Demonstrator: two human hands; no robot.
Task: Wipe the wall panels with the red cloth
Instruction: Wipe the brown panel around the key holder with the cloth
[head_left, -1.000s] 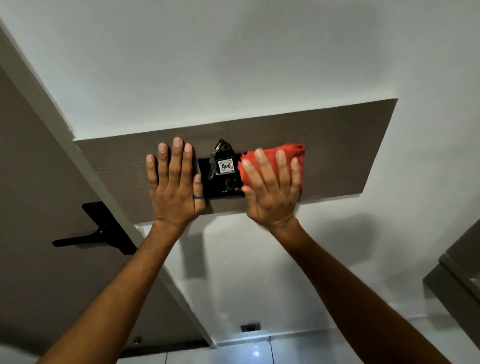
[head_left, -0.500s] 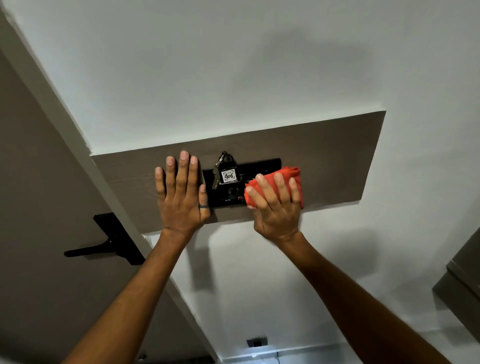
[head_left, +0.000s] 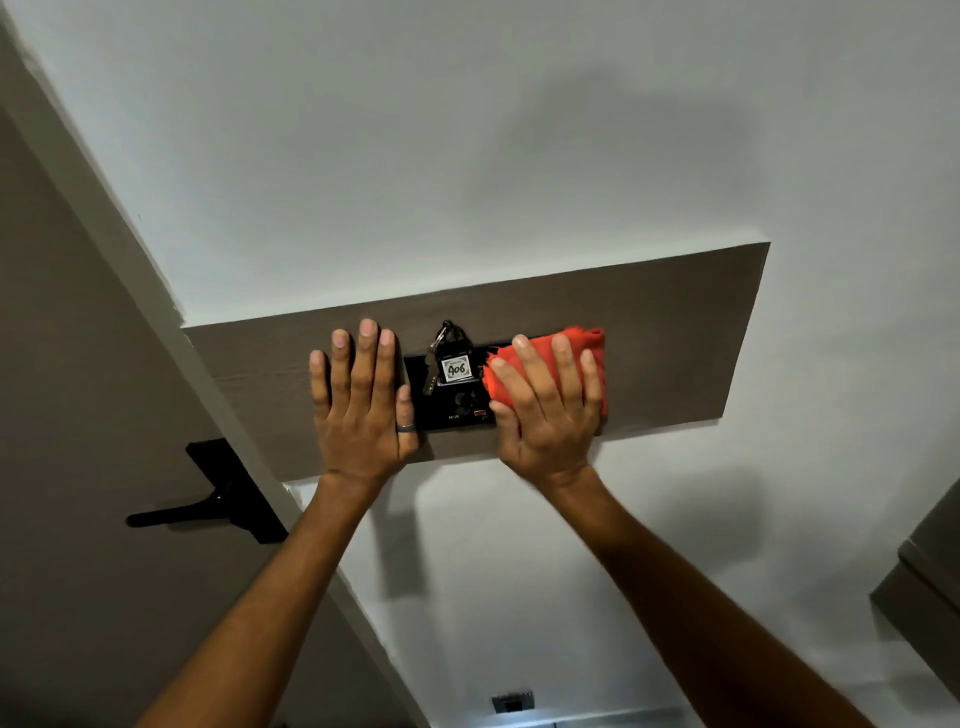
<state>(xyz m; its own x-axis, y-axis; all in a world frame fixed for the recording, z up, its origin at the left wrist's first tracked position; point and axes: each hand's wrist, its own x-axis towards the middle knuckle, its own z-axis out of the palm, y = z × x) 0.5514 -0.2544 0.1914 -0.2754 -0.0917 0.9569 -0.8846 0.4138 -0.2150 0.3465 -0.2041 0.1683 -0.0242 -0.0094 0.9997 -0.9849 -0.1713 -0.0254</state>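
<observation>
A brown wood-grain wall panel (head_left: 675, 332) runs across the white wall. A black switch plate (head_left: 441, 410) sits in its middle, with keys and a tag marked 406 (head_left: 456, 368) hanging on it. My right hand (head_left: 545, 410) presses the folded red cloth (head_left: 592, 353) flat against the right part of the plate and the panel. My left hand (head_left: 363, 405) lies flat on the panel just left of the plate, fingers together, with a ring on the thumb, holding nothing.
A brown door (head_left: 78, 415) with a black lever handle (head_left: 208, 499) stands at the left, beside a white frame. A brown cabinet edge (head_left: 924, 587) juts in at the lower right. A small wall socket (head_left: 511, 701) sits low near the floor.
My right hand slid the red cloth down and left along the panel, then back up over the plate's right end. The left hand stayed flat; the view shifted slightly.
</observation>
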